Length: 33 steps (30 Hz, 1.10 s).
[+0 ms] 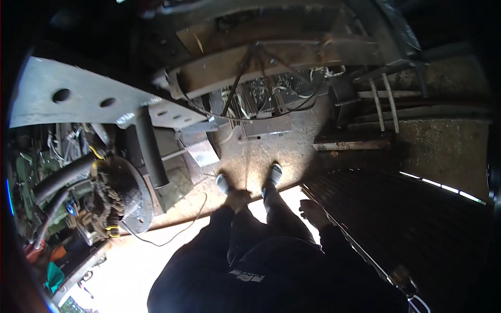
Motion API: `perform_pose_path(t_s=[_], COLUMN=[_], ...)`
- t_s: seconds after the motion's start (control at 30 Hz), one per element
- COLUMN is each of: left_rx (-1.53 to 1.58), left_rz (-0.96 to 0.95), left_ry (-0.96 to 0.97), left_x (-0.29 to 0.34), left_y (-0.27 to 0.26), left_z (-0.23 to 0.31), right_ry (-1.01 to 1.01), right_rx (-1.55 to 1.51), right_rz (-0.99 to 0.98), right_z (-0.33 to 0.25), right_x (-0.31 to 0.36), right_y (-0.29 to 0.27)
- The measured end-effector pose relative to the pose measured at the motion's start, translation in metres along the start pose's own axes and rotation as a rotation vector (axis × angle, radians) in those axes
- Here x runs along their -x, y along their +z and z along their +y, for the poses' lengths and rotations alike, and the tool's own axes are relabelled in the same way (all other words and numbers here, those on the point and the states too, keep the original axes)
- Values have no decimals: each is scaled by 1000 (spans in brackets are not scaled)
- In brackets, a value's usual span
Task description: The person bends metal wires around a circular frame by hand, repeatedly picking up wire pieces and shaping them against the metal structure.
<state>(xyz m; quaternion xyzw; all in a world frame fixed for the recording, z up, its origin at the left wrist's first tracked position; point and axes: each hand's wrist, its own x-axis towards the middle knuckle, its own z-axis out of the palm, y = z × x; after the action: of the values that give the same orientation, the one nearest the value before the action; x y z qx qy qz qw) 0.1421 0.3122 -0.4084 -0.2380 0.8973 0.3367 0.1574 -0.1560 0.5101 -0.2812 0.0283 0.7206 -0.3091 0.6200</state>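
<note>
My left hand [238, 199] hangs low in front of my left leg, near the shoe [223, 182] on that side. It is in shade, and its fingers are too dark to make out. To the right of my legs, my right hand [313, 213] hangs beside the edge of a dark ribbed shutter or panel [396, 219]. Its fingers are loosely bent and a little apart, with nothing visible in them. Both arms are in dark sleeves. Neither hand visibly touches a tool or a part.
A grey steel beam with round holes [83, 99] juts in from the left, above a pipe [148, 148] and a round metal disc [136, 195]. A curved steel frame [271, 62] spans the front, with a cable beneath. A thin cord [180, 235] lies near bright ground; a metal bar [352, 145] lies right.
</note>
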Motion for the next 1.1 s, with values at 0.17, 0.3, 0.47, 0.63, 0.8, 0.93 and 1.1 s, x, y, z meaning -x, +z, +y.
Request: perform_pose_path(t_s=[0.17,0.3,0.47,0.63,0.8,0.93,1.1], left_rx=[975,781,98,55,-175,-224,-62], left_rz=[-206,-154,77,636,1136,1059,857], left_ry=[14,211,229,150,51,-127,-256], left_x=[30,0,13,32,5,-23,-46], left_y=[-135,-239,-351,-449,-516,-537,-533], left_z=[89,167,244,228,173,137,119], right_ry=[-645,-937,-1183,-981,-1042,-953,-965], right_rx=[147,-100,-40,78,344,414,456], right_rz=[10,123,248,246,348,356,342], right_z=[-92,-161,-231,-268,-282,-286,-291], right_x=[30,96,156,187,193,192,198], right_y=[73,95,61,29,16,12,10])
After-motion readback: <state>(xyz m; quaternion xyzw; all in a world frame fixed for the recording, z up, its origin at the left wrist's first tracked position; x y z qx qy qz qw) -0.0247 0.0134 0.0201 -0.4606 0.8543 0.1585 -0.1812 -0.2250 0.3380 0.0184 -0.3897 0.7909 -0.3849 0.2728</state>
